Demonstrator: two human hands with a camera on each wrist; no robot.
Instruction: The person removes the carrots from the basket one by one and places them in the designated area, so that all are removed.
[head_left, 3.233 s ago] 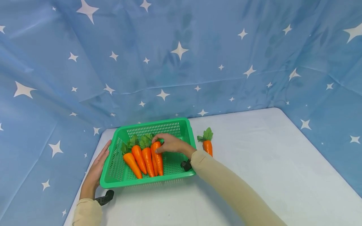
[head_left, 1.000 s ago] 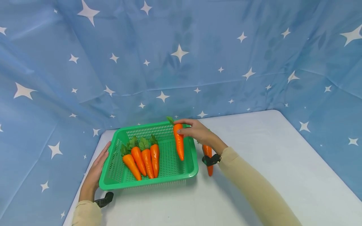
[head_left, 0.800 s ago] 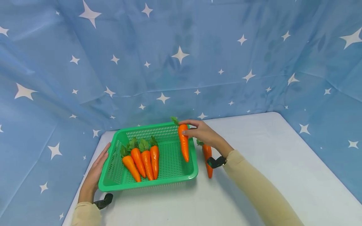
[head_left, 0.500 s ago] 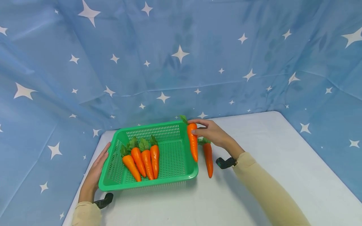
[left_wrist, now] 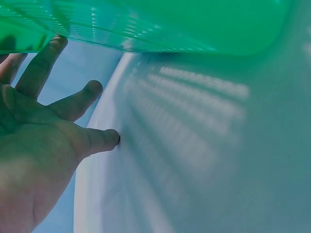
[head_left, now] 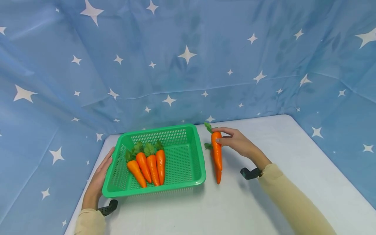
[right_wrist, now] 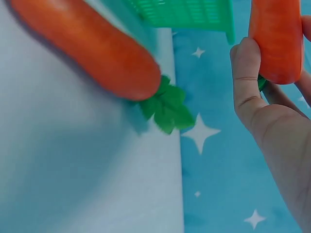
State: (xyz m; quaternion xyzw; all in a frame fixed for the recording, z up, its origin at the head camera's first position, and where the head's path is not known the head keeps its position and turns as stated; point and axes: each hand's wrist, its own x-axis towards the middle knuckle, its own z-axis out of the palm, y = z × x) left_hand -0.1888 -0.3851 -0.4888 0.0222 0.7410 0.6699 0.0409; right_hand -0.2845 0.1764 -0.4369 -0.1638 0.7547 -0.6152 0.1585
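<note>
Head view takes in a blue backdrop (head_left: 147, 39) with white stars, rising behind a white table (head_left: 182, 215); a black device (head_left: 251, 173) sits at each wrist; a green slotted basket (head_left: 179, 160) stands on the table, four carrots (head_left: 152, 169) side by side in its left part; the left hand (head_left: 100, 175) rests against the basket's left wall, its fingers spread; the right hand (head_left: 238, 143) pinches the held carrot (head_left: 216, 151) between thumb and fingers near its thick end, above the table right of the basket; this carrot is glossy orange and tapering, and partly hides the lying carrot (head_left: 218, 177) on the table; the right wrist view shows the two apart.
</note>
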